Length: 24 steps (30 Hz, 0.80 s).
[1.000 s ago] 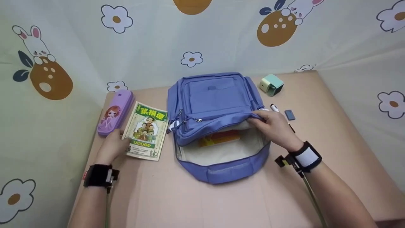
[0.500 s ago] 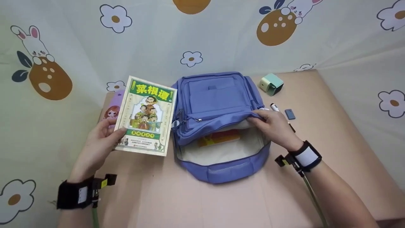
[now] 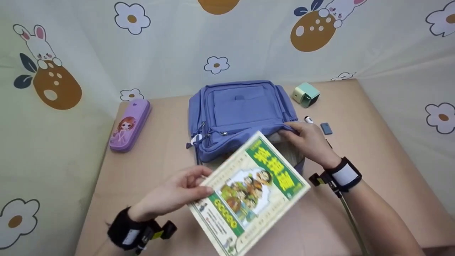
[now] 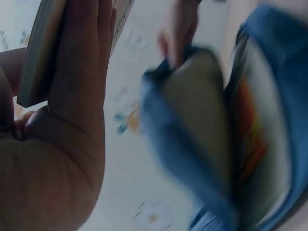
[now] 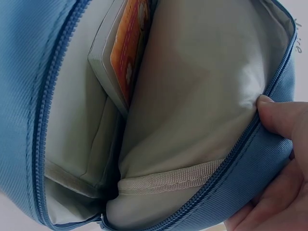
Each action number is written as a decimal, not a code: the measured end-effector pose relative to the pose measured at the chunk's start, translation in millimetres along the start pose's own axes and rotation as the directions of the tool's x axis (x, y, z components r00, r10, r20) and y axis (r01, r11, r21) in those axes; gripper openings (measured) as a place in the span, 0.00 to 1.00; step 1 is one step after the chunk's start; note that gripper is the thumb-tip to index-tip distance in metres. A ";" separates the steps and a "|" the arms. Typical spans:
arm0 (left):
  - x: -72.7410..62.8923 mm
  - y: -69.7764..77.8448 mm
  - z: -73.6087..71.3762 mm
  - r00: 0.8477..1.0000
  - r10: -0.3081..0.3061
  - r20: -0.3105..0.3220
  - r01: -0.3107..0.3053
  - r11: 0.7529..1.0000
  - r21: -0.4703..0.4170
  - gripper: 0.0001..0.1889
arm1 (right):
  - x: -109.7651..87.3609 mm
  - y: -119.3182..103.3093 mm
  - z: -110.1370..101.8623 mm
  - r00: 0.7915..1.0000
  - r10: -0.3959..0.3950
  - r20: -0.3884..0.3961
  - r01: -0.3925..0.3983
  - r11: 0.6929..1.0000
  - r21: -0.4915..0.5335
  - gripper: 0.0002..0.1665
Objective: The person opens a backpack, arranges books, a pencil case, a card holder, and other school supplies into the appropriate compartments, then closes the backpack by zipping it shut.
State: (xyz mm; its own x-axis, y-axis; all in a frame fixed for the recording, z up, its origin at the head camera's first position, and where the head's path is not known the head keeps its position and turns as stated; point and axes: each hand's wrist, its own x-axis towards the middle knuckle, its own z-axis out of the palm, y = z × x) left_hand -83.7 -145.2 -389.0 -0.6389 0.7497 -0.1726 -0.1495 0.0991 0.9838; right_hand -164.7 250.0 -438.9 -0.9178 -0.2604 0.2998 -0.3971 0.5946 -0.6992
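My left hand (image 3: 174, 193) grips a thin book (image 3: 245, 195) by its lower left edge, thumb on the cover. Its cover has green bands, yellow lettering and cartoon figures. The book is held tilted in front of the blue backpack (image 3: 245, 106) and hides most of its opening. At the opening's right side, my right hand (image 3: 314, 145) pinches the zipped edge and holds the flap up. The right wrist view shows the thumb on that edge (image 5: 269, 86) and the pale lining. Inside stands a book with an orange cover (image 5: 127, 48).
A purple pencil case (image 3: 129, 126) lies at the table's left edge. To the right of the backpack are a mint-green box-shaped item (image 3: 306, 95), a small blue-grey block (image 3: 326, 128) and a white and black pen (image 3: 308, 120), partly hidden by my right hand.
My left hand has lifted the book from beside the pencil case, carried it right and toward me, and turned it clockwise. My right hand stays on the backpack's edge.
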 end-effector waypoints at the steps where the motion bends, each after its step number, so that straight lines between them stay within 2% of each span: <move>1: 5.4 -7.3 5.7 0.999 -0.018 0.030 0.018 1.000 -0.003 0.18 | 0.2 -0.4 -0.5 1.000 0.001 0.007 -0.001 1.000 0.008 0.11; 3: 15.4 -22.6 14.2 0.997 -0.051 0.055 0.051 0.999 -0.011 0.18 | 0.6 -1.3 -1.2 1.000 0.005 0.015 -0.005 1.000 0.015 0.11; 6: 27.9 -44.4 17.6 0.994 -0.104 0.040 0.106 0.993 -0.052 0.17 | 0.9 -2.1 -1.6 1.000 0.014 0.026 -0.014 1.000 0.020 0.11; 10: 39.9 -70.0 9.1 0.987 -0.153 -0.056 0.141 0.975 -0.172 0.18 | 0.1 -2.2 -1.5 0.999 0.023 0.025 -0.023 1.000 0.013 0.14; 14: 45.6 -88.1 -2.0 0.969 -0.161 -0.189 0.112 0.963 -0.246 0.19 | 0.4 -3.5 -1.2 1.000 0.025 0.014 -0.025 1.000 0.008 0.14; 17: 48.0 -95.1 -6.4 0.953 -0.163 -0.255 0.081 0.949 -0.305 0.20 | 0.9 -3.7 -0.3 1.000 0.021 0.004 -0.021 1.000 -0.015 0.14; 20: 51.5 -97.9 -6.8 0.941 -0.176 -0.288 0.048 0.915 -0.402 0.22 | 1.5 -4.3 0.1 1.000 0.018 -0.004 -0.018 0.999 -0.035 0.13; 22: 53.8 -97.8 -6.1 0.936 -0.186 -0.300 0.022 0.879 -0.476 0.24 | 1.7 -4.7 0.1 1.000 0.020 -0.003 -0.020 0.999 -0.037 0.13; 24: 55.9 -96.9 -5.0 0.938 -0.176 -0.300 -0.013 0.843 -0.538 0.28 | 1.9 -5.3 -0.2 1.000 0.021 -0.001 -0.021 0.999 -0.035 0.13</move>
State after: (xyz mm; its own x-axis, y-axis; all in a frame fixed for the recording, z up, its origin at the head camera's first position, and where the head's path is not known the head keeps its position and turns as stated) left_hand -108.7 -116.2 -494.2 -0.7987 0.4895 -0.3500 -0.5235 -0.2785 0.8052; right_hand -164.4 246.4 -434.5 -0.9260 -0.2470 0.2855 -0.3774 0.6263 -0.6822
